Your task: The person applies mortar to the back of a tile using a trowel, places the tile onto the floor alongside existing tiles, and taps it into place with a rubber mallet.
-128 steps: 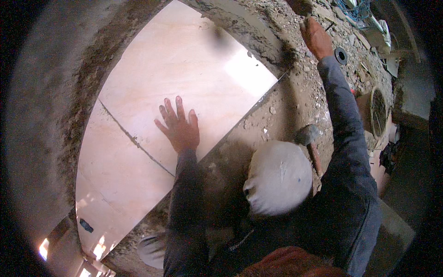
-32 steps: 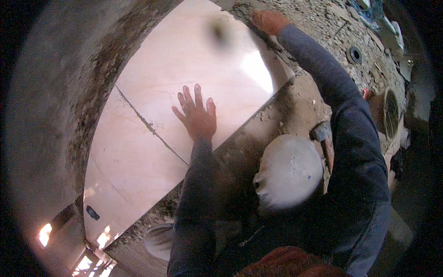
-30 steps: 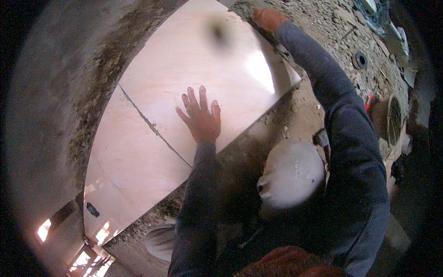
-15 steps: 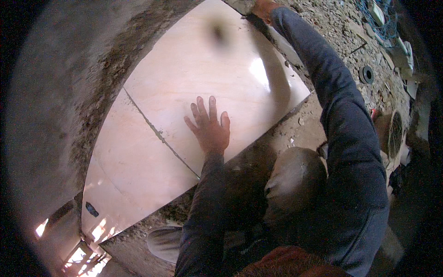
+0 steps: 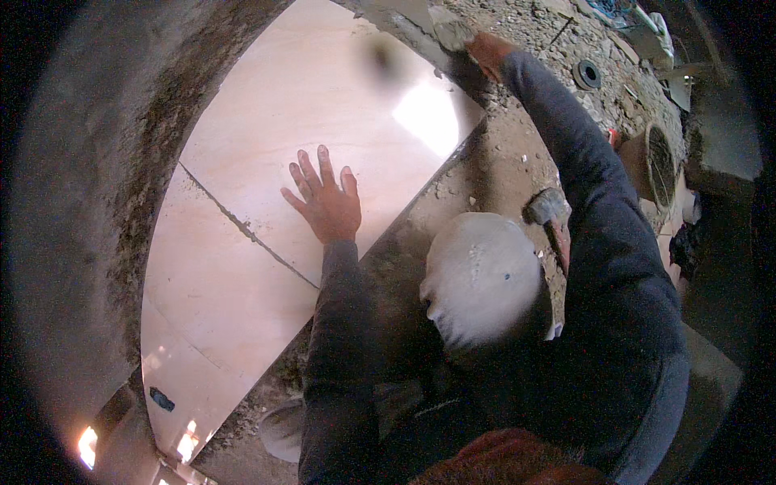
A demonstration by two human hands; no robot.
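Note:
My left hand [image 5: 327, 208] lies flat with fingers spread on a large, glossy cream tile [image 5: 267, 105]. It holds nothing. A dark joint separates this tile from a second cream tile [image 5: 214, 299] to the lower left. At the far right edge of the first tile, my right hand [image 5: 489, 55] is closed around what looks like a trowel, its grey, mortar-smeared blade [image 5: 451, 31] pointing left. The handle is hidden in my fingers. The blade is beside the tile's edge, over the rough ground.
A rough plastered wall [image 5: 89, 178] borders the tiles on the left. On the right lie a hammer [image 5: 550, 212], a black ring-shaped roll [image 5: 588, 74], a bucket-like container [image 5: 653, 168] and rubble [image 5: 517, 24]. A small dark object [image 5: 162, 398] rests on the lower-left tile.
The view has shifted, bringing the hammer into sight. My right hand and the trowel have come nearer along the tile's far right edge. My left hand stays flat on the tile.

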